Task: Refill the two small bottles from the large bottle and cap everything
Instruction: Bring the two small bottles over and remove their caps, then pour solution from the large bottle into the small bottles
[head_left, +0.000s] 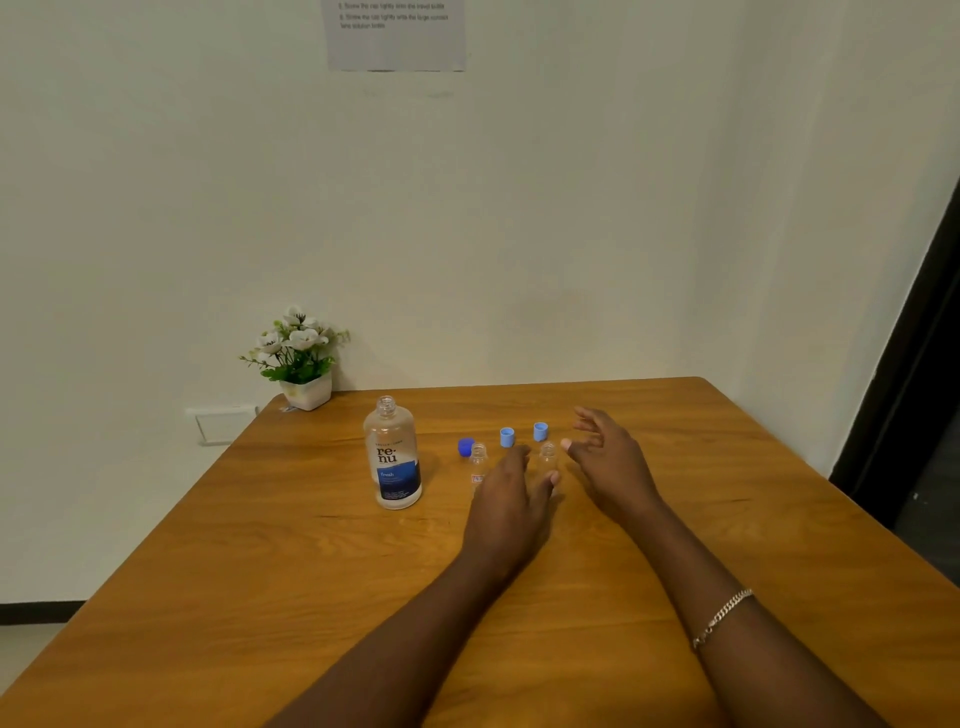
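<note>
Both hands, left (511, 512) and right (608, 457), hover open, holding nothing. Uncapped big bottle (392, 452) stands left of two small bottles (478, 462). Risk: a hasty grip topples the light, uncapped bottles.

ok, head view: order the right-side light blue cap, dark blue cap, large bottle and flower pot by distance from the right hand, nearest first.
1. Light blue cap, just left of the right hand.
2. Dark blue cap, further left.
3. Large bottle, left of centre.
4. Flower pot, far-left corner.
</note>
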